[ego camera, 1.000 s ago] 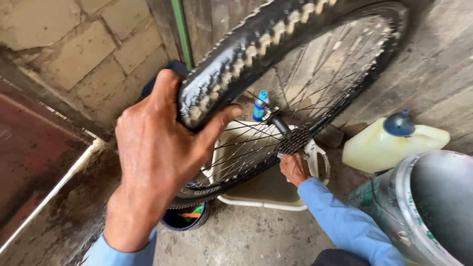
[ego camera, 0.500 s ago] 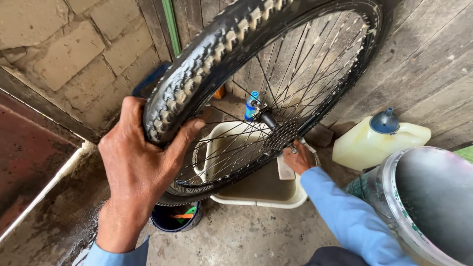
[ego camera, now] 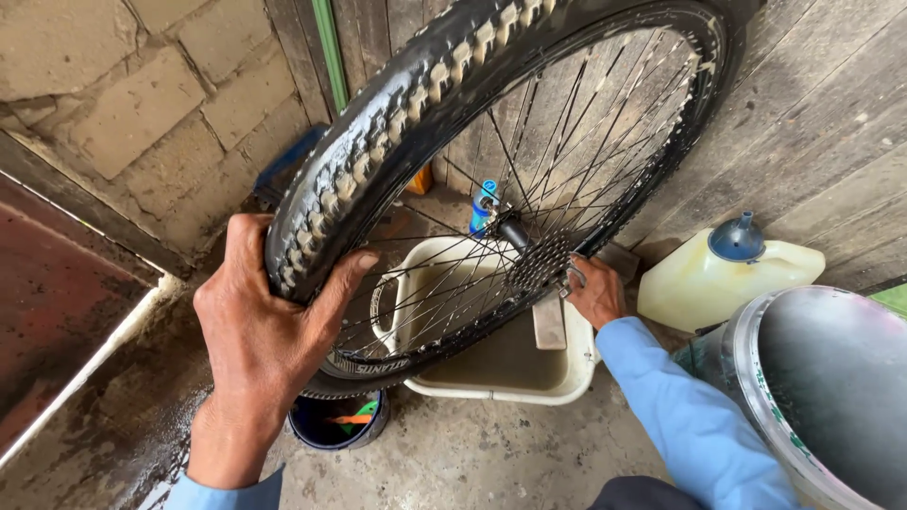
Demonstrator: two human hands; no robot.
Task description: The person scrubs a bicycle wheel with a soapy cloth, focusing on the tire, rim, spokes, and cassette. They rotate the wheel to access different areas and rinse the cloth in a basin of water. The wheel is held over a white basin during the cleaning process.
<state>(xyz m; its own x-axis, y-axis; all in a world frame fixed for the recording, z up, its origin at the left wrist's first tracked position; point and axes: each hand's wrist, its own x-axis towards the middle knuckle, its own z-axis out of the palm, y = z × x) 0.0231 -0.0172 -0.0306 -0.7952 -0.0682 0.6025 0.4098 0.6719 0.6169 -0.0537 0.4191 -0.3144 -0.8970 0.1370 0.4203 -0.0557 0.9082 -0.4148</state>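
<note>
A bicycle wheel with a knobby black tyre stands upright over a cream plastic basin. My left hand grips the tyre at its lower left edge. My right hand is at the hub, beside the sprocket cluster, its fingers closed on a small metal part at the axle. A wooden block lies across the basin's rim under that hand. Thin spokes fan out from the hub, and a blue cap shows behind it.
A yellowish plastic jug with a blue funnel stands by the plank wall at right. A large grey bucket fills the lower right. A small dark blue tub sits under the wheel. Block wall and a wet concrete step lie at left.
The view has shifted, so the wheel sits higher and more to the right in frame. My left hand has slid along the tyre; my right hand stays at the hub.
</note>
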